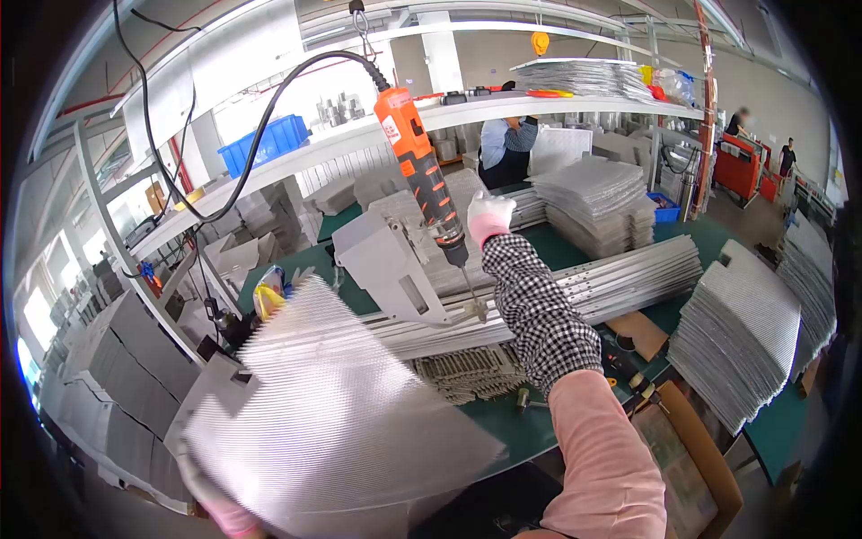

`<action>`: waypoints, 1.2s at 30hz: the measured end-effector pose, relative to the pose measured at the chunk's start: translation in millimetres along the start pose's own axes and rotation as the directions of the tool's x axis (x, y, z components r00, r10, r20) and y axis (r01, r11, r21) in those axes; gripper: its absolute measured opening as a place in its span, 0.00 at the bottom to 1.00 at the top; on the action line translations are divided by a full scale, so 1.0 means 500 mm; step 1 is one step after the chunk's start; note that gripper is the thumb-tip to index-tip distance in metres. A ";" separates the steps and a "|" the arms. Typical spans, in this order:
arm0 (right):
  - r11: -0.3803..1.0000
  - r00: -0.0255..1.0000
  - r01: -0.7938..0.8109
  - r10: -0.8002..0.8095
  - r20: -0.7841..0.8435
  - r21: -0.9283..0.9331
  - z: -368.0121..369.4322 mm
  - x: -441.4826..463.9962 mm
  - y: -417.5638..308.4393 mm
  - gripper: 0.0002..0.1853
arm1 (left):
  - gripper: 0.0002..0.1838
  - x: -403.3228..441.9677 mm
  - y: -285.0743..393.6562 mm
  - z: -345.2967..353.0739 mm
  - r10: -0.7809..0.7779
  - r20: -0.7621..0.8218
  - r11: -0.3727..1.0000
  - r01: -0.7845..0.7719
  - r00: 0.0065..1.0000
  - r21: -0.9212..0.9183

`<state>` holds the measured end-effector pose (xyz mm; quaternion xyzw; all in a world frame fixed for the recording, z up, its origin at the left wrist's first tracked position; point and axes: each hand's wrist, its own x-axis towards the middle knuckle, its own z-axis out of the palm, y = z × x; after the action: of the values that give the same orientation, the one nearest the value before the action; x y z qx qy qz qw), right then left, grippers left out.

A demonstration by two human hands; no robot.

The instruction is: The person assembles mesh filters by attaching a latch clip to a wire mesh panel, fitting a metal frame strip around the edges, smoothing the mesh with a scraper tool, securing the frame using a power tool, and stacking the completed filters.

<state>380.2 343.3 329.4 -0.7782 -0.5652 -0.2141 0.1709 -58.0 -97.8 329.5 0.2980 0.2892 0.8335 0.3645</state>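
My left hand (pixel 205 490), gloved and blurred at the lower left, grips the edge of a translucent, finely ridged sheet (pixel 332 413) with a notched corner. The sheet tilts over the near edge of the green table. My right hand (pixel 491 214), in a white glove with a pink cuff, reaches far across the table. Its fingers look curled, and whatever they may hold is hidden. Beside it hangs an orange and black electric screwdriver (pixel 417 162). Beneath the right forearm lie long aluminium profiles (pixel 620 278). A pale grey plate-like fixture (pixel 382 260) stands to the left.
Small metal parts (pixel 471 373) are heaped near the front of the green table (pixel 503 422). Ridged sheets are stacked at the right (pixel 741 328) and back (pixel 593 202). Overhead runs a white shelf (pixel 359 135) with a blue bin (pixel 263 144). Another person (pixel 505 148) is behind it.
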 end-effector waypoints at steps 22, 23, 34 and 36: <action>0.891 0.962 -0.174 0.063 0.265 0.420 -0.003 0.014 0.165 0.48 | 0.25 -0.089 -0.494 -0.170 -0.531 0.190 0.836 0.547 0.826 -0.042; 0.872 0.966 -0.180 0.071 0.247 0.455 0.004 0.017 0.170 0.48 | 0.25 -0.091 -0.496 -0.173 -0.528 0.186 0.838 0.544 0.829 -0.044; 0.659 0.953 -0.201 -0.041 0.301 0.725 0.054 0.030 0.194 0.51 | 0.30 -0.117 -0.511 -0.176 -0.437 0.263 0.890 0.455 0.860 -0.012; 0.898 0.979 -0.138 0.062 0.192 0.417 0.005 -0.004 0.160 0.45 | 0.28 -0.120 -0.513 -0.180 -0.416 0.268 0.898 0.439 0.869 -0.029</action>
<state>456.4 318.8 324.6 -0.7654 -0.5703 -0.0071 0.2983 23.1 -23.0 74.0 0.3148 0.2612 0.6986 0.5870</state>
